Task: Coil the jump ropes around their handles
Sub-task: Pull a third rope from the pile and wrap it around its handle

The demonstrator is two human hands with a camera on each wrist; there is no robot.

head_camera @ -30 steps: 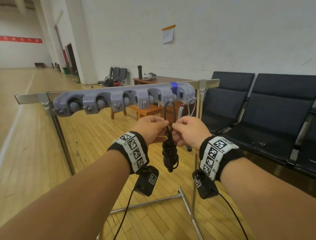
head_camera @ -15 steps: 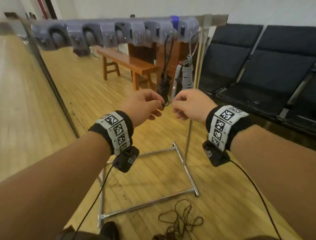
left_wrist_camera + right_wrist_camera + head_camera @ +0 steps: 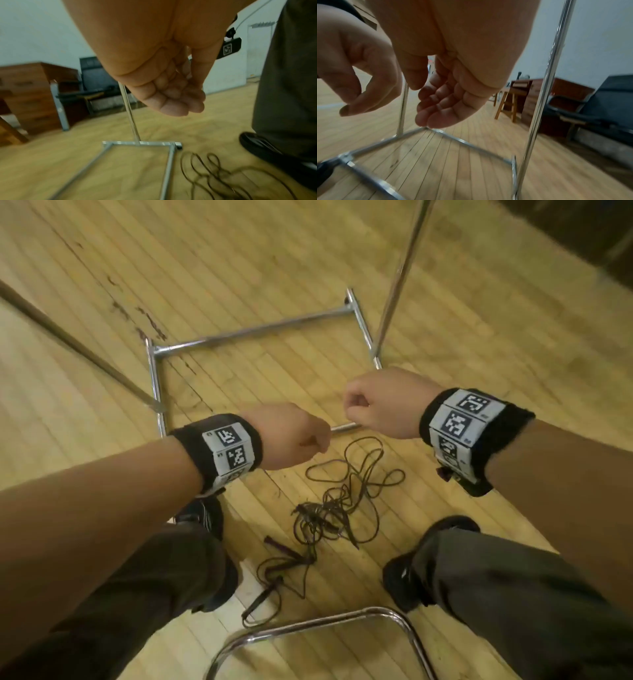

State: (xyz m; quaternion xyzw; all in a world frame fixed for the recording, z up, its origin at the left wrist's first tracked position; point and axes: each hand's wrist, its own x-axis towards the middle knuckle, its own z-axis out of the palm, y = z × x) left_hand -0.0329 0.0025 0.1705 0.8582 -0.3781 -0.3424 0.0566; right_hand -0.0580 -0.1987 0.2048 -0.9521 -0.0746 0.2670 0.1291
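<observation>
Head view: tangled dark brown jump rope [image 3: 337,508] on wooden floor [image 3: 239,251], at 6 o'clock of left hand [image 3: 291,436], nearer than right hand [image 3: 380,405]; both loosely curled, nothing held.

Floor [image 3: 239,261]: pale wood planks, satin sheen, scuffed dark far left. Rack frame [image 3: 260,332]: glossy chrome tube. Jump ropes [image 3: 346,494]: thin dark matt cord. Wristbands [image 3: 226,451]: black cloth.

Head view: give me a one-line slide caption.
Both empty hands, left hand and right hand, hover above an uncoiled jump rope tangled on the wooden floor.
</observation>
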